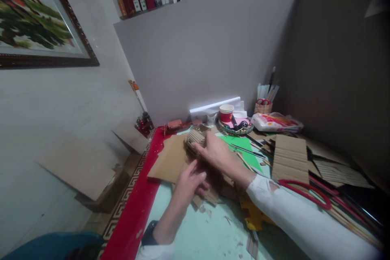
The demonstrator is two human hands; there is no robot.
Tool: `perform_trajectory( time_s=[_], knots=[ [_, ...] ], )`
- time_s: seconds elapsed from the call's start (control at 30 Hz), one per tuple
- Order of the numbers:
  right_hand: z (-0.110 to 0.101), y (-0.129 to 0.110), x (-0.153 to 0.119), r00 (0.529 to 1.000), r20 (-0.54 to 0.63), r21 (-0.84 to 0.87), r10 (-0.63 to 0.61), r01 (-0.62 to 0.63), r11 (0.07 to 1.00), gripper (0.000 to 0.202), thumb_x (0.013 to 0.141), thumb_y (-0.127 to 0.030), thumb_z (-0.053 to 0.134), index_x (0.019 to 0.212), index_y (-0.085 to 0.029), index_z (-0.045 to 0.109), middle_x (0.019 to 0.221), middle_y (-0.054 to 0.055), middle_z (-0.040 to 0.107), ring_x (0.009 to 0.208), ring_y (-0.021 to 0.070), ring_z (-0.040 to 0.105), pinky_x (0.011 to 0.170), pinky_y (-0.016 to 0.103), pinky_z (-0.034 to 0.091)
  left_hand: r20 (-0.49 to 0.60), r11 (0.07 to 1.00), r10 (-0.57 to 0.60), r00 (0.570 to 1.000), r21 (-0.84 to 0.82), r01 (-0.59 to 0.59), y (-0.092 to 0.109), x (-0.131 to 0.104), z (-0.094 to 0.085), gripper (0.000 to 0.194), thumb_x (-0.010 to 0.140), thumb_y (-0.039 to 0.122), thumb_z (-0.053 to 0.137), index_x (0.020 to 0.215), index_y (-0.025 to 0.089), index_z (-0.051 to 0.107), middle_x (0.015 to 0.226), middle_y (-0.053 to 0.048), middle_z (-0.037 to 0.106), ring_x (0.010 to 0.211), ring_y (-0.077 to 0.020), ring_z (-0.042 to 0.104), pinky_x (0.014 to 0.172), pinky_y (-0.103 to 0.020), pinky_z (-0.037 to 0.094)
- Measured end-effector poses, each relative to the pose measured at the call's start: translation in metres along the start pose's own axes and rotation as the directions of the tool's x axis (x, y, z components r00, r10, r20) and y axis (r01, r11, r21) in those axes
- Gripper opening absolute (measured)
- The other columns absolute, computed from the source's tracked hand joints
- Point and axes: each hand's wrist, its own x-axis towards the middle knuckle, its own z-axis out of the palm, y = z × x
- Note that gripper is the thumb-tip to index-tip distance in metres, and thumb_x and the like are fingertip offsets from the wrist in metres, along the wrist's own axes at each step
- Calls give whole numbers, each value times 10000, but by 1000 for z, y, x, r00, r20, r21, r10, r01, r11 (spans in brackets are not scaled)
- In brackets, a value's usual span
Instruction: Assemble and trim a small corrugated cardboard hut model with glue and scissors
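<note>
My right hand point(215, 151) reaches across the work surface with its fingers closed round a small ribbed piece of corrugated cardboard point(194, 138). Just nearer to me, my left hand point(189, 180) has its fingers apart and slightly bent, with nothing visible in them. A flat brown cardboard sheet point(170, 158) lies under and left of the ribbed piece. Torn cardboard scraps point(210, 198) lie beneath and beside my hands. Part of the ribbed piece is hidden behind my right fingers.
A green sheet point(243, 146) lies right of my hands. Red-handled scissors point(304, 191) and a cardboard piece point(291, 156) are farther right. At the back stand a paper cup point(226, 113) on a tray, a tissue pack point(276, 122) and a basket point(263, 108) of tools.
</note>
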Motion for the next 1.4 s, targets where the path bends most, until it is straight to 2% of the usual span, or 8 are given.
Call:
perform_trajectory(
  time_s=[0.27, 0.4, 0.53, 0.67, 0.9, 1.03, 1.2, 1.4],
  knots=[
    [6, 1, 2, 1000, -9, -56, -3, 2, 998, 343, 1034, -388, 658, 1295, -168, 627, 1248, 95, 664, 1027, 240, 691, 872, 439, 605, -16, 1000, 7, 1000, 11, -7, -5, 2, 1, 580, 935, 202, 703, 1470, 226, 479, 1423, -145, 598, 697, -114, 681, 497, -222, 564],
    [13, 5, 2, 998, -10, -100, -60, 58, 993, 366, 1027, -379, 669, 1324, -173, 614, 1291, 102, 645, 1067, 254, 681, 895, 458, 599, -1, 1000, 0, 1000, 11, 0, -3, 1, 3, 552, 942, 206, 700, 1455, 222, 496, 1347, -126, 641, 688, -115, 675, 499, -226, 564],
    [17, 9, 2, 995, -48, -125, -89, 82, 989, 395, 1020, -369, 678, 1359, -183, 597, 1365, 112, 608, 1154, 284, 648, 954, 502, 572, -18, 1000, -24, 1000, 11, 25, 8, -5, 5, 431, 961, 216, 682, 1373, 202, 556, 1239, -89, 671, 700, -119, 664, 523, -235, 561],
    [19, 12, 3, 994, -20, -77, -103, 101, 992, 374, 1023, -359, 676, 1342, -177, 605, 1320, 105, 632, 1098, 264, 672, 915, 472, 592, -65, 999, -29, 997, 17, 30, 11, -7, 4, 303, 971, 256, 676, 1258, 178, 618, 1133, -62, 690, 704, -125, 652, 547, -251, 559],
    [12, 24, 0, 985, 6, 21, -174, 174, 985, 363, 1023, -345, 677, 1337, -177, 608, 1319, 104, 635, 1097, 263, 674, 916, 470, 593, -223, 999, 30, 974, 22, -26, -7, 1, -4, 259, 973, 304, 671, 1193, 171, 641, 1124, -63, 689, 773, -154, 670, 624, -302, 587],
    [12, 28, 0, 985, 13, 45, -173, 172, 984, 364, 1021, -342, 679, 1337, -176, 607, 1314, 104, 636, 1094, 262, 675, 916, 470, 593, -231, 999, 36, 972, 19, -33, -11, 2, -5, 266, 973, 314, 671, 1197, 172, 644, 1128, -65, 692, 793, -163, 679, 647, -319, 597],
    [22, 28, 5, 990, -8, 71, -140, 140, 988, 371, 1021, -346, 679, 1343, -179, 604, 1328, 106, 629, 1104, 266, 670, 918, 472, 592, -233, 999, 32, 972, 30, -26, -13, 3, -5, 252, 976, 323, 669, 1174, 168, 653, 1092, -58, 700, 785, -163, 680, 647, -320, 596],
    [26, 34, 8, 981, -41, 133, -188, 191, 972, 379, 1020, -337, 679, 1356, -182, 596, 1347, 109, 619, 1116, 270, 667, 927, 478, 589, -253, 999, 34, 967, 20, -29, -16, 3, -6, 239, 976, 327, 668, 1153, 166, 657, 1061, -50, 699, 770, -159, 675, 643, -318, 592]
  ],
)
